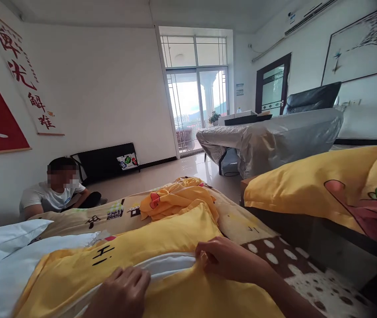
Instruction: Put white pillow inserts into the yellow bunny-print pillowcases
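A yellow pillowcase (pixel 162 234) lies on the bed in front of me, its opening showing the white pillow (pixel 171 264) inside. My right hand (pixel 228 258) pinches the edge of the pillowcase opening, fingers closed on the fabric. Lower left, my left hand (pixel 125 291) rests on the yellow cover beside the white strip, fingers curled down onto it. A crumpled yellow cloth (pixel 175 198) sits further back on the bed.
Two bare white pillows (pixel 6 251) lie at the left. A yellow-covered pillow (pixel 324 185) rests on a dark stand at the right. A person in a white shirt (pixel 52 194) sits on the floor at the left. A covered table (pixel 268 137) stands behind.
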`<state>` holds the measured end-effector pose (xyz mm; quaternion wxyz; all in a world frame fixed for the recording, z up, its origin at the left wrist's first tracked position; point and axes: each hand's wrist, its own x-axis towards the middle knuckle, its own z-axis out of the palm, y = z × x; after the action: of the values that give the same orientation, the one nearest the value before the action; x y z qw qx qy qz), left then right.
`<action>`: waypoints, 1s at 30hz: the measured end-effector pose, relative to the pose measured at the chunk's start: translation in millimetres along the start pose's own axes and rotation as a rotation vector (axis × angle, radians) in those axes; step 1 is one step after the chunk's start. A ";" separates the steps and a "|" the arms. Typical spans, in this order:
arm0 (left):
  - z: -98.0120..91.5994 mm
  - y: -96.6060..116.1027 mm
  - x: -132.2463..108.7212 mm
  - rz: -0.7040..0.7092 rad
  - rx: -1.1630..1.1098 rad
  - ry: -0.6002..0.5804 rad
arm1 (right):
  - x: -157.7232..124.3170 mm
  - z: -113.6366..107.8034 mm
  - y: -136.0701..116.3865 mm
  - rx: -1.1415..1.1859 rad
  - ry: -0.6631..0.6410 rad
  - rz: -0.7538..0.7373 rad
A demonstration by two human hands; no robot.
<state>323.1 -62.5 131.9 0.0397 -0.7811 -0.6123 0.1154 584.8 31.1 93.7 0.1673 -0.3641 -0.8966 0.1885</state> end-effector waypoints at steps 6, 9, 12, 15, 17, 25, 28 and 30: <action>-4.5 54.5 51.0 0.287 -0.333 0.089 | 2.7 20.2 18.7 0.109 0.053 0.005; -1.4 53.3 64.7 0.312 -0.456 0.020 | -0.8 24.8 22.5 0.121 0.180 0.005; -3.1 51.6 68.7 0.262 -0.425 -0.002 | -2.1 26.2 23.6 0.157 0.259 0.006; 6.0 52.6 68.2 0.254 -0.340 0.097 | -2.9 24.3 24.7 0.194 0.233 -0.020; 22.6 53.7 67.9 0.335 -0.164 0.287 | -3.8 23.3 25.8 0.200 0.178 -0.014; 55.8 59.2 68.5 0.524 0.286 1.079 | -1.6 37.2 28.7 0.128 0.252 -0.048; 36.4 57.8 68.2 0.602 0.129 1.088 | 0.6 43.3 31.0 0.052 0.384 -0.162; 20.9 57.3 68.7 0.616 -0.066 0.969 | 1.6 46.8 33.5 0.019 0.468 -0.223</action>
<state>387.9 -11.9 90.9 0.2557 -0.8880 -0.2718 -0.2686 583.0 44.4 37.7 0.3934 -0.2950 -0.8663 0.0881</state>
